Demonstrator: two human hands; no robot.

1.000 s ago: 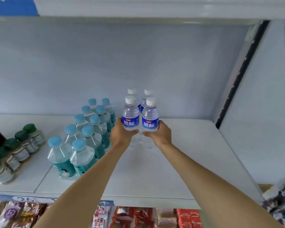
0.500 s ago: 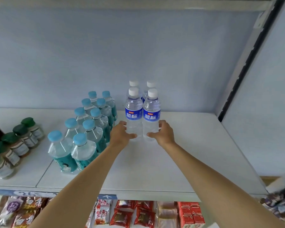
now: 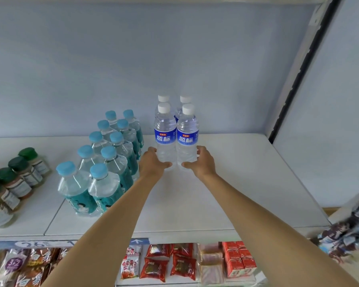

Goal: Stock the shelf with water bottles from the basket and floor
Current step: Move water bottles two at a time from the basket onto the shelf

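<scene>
Both hands seat two front water bottles on the shelf (image 3: pixel 226 183).

Left hand (image 3: pixel 152 164) curls round the left bottle (image 3: pixel 165 137); right hand (image 3: pixel 201 162) curls round the right bottle (image 3: pixel 188 139), each at the base. Likely full: heavy, smooth and thin-walled, so grip low on the clear body, below the label.

Clear water bottles (image 3: pixel 165 135) with white caps and blue labels; at nine o'clock, teal-labelled bottles (image 3: pixel 104 162) with light blue caps; green-capped jars (image 3: pixel 19 179); white shelf (image 3: pixel 236 183).
</scene>
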